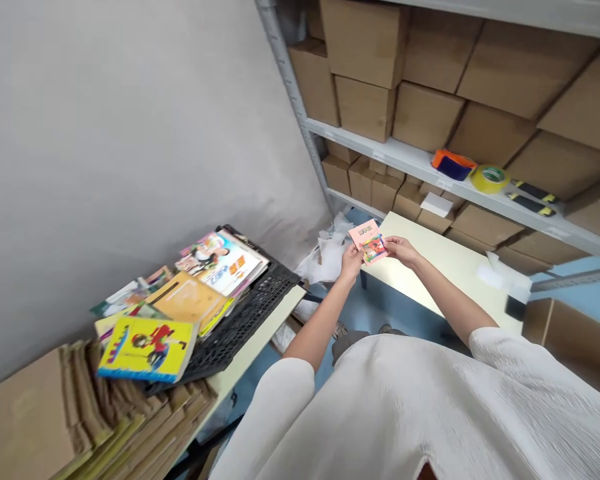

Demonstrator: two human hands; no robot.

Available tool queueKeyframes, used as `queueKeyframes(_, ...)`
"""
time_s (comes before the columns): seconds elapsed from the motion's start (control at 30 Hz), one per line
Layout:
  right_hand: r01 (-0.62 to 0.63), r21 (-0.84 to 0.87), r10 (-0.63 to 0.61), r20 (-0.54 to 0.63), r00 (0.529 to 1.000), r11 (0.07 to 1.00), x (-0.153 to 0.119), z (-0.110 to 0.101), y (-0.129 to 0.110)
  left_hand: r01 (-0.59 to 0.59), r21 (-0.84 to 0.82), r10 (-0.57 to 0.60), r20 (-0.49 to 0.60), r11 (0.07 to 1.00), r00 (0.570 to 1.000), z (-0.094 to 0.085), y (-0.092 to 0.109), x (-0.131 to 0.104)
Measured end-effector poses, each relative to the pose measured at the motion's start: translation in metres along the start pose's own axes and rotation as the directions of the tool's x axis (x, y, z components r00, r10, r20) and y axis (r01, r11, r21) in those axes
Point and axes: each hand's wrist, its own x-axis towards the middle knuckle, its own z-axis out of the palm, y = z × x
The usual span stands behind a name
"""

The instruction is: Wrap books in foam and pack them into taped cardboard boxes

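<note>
Left hand (351,262): we find it clamped on the lower left of the pink booklet (369,241).
Right hand (400,249): we record its fingers closed on the booklet's right edge.
Pink booklet: we see it held between both hands, tilted, with a colourful picture on its lower part; the print is too small for us to read.
Far tabletop (420,267): we note it beyond and to the right of the hands, with crumpled white material (497,277) near its right end.
White wrapping (325,257): we observe it heaped near the wall, left of the hands.
Black crate (260,300): we find it on the near tabletop (255,340), carrying overlapping books (230,263).
Yellow book (147,348): we see it at the pile's front, a red-clad figure on its cover.
Brown cardboard (25,413): we log it stacked beside the crate.
Shelf (395,152): we note yellow tape (490,179) beside an orange and dark-blue item (453,165), with cardboard boxes (427,117) behind.
</note>
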Motion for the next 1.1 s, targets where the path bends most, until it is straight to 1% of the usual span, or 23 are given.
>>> queueKeyframes(0.1,-0.055,0.048,0.058,-0.052,0.997,0.997,-0.01,-0.035,0.013,0.038,0.089,-0.047,0.104,0.995,0.993,0.025,-0.016,0.006)
queueKeyframes(0.2,-0.096,0.037,0.1,-0.127,0.987,0.995,-0.014,-0.06,0.025,0.036,0.19,-0.063,0.141,0.981,0.988,0.042,-0.025,0.022)
queueKeyframes(0.3,-0.123,0.028,0.126,-0.208,0.97,0.992,-0.014,-0.076,0.034,0.03,0.268,-0.081,0.182,0.963,0.98,0.056,-0.031,0.039)
queueKeyframes(0.4,-0.149,0.048,0.157,-0.258,0.953,0.988,-0.009,-0.085,0.041,0.081,0.262,-0.142,0.221,0.962,0.965,0.069,-0.035,0.054)
queueKeyframes(0.47,-0.154,0.091,0.174,-0.279,0.944,0.984,-0.003,-0.088,0.044,0.126,0.238,-0.182,0.23,0.963,0.956,0.076,-0.036,0.065)
queueKeyframes(0.57,-0.149,0.186,0.202,-0.308,0.93,0.971,0.009,-0.088,0.048,0.16,0.244,-0.219,0.239,0.957,0.946,0.082,-0.037,0.084)
queueKeyframes(0.67,-0.156,0.254,0.241,-0.348,0.906,0.955,0.022,-0.085,0.052,0.185,0.297,-0.266,0.262,0.937,0.928,0.082,-0.038,0.107)
queueKeyframes(0.73,-0.163,0.267,0.259,-0.377,0.889,0.95,0.031,-0.082,0.055,0.192,0.334,-0.294,0.289,0.923,0.911,0.081,-0.039,0.122)
queueKeyframes(0.83,-0.168,0.264,0.271,-0.424,0.864,0.95,0.043,-0.079,0.061,0.166,0.394,-0.308,0.332,0.904,0.892,0.079,-0.043,0.141)
queueKeyframes(0.87,-0.165,0.262,0.27,-0.443,0.855,0.951,0.047,-0.077,0.063,0.145,0.425,-0.3,0.325,0.893,0.897,0.079,-0.044,0.146)
queueKeyframes(0.97,-0.137,0.223,0.234,-0.502,0.832,0.965,0.061,-0.072,0.069,0.061,0.545,-0.227,0.242,0.836,0.943,0.078,-0.05,0.157)
queueKeyframes(1.0,-0.127,0.203,0.216,-0.516,0.829,0.971,0.067,-0.069,0.071,0.038,0.579,-0.209,0.232,0.814,0.95,0.079,-0.052,0.159)
queueKeyframes(1.03,-0.119,0.179,0.198,-0.527,0.826,0.977,0.072,-0.066,0.073,0.025,0.601,-0.211,0.24,0.799,0.948,0.079,-0.054,0.16)
queueKeyframes(1.1,-0.11,0.093,0.143,-0.551,0.822,0.99,0.081,-0.058,0.075,0.027,0.604,-0.256,0.297,0.796,0.92,0.081,-0.057,0.16)
